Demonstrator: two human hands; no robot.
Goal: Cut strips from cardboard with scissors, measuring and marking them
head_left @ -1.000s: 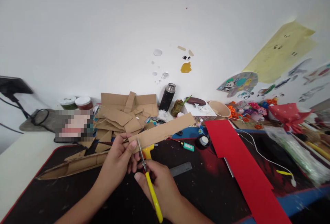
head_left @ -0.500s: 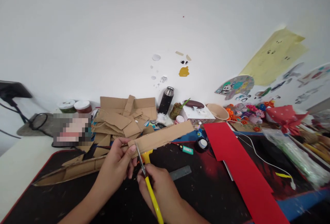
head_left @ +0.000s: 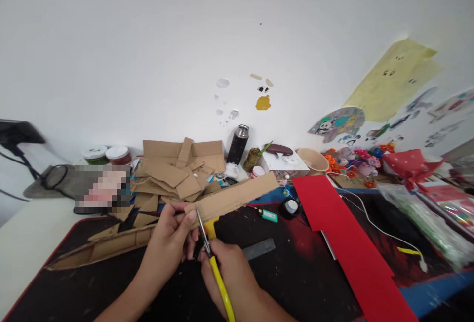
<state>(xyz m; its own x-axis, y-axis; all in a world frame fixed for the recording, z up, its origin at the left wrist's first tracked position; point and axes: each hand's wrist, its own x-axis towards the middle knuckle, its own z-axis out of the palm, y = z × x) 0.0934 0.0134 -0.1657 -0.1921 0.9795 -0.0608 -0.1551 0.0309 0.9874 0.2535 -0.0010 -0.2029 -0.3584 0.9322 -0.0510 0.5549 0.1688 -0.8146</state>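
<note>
My left hand [head_left: 177, 228] pinches the left end of a long tan cardboard strip [head_left: 237, 196], which slants up to the right above the desk mat. In my right hand [head_left: 231, 265] are scissors with yellow handles [head_left: 221, 287]. Their metal blades cross the strip close to my left fingertips. Part of the scissors is covered by my right fingers. Behind my left wrist lies a long, narrow cardboard piece with raised edges [head_left: 99, 250]. A yellow object [head_left: 212, 226], partly hidden, shows just under the strip.
Cardboard scraps [head_left: 166, 171] are heaped at the back left. A black flask [head_left: 238, 145] stands against the wall. On the mat lie a grey ruler [head_left: 259, 249], a teal cutter-like item [head_left: 269, 216], a black jar [head_left: 291, 207] and large red paper [head_left: 355, 248], with a white cable [head_left: 388, 235] to the right.
Both hands, the strip and the scissors stay in almost the same place. The view has shifted slightly, and a colourful packet shows more clearly at the far right.
</note>
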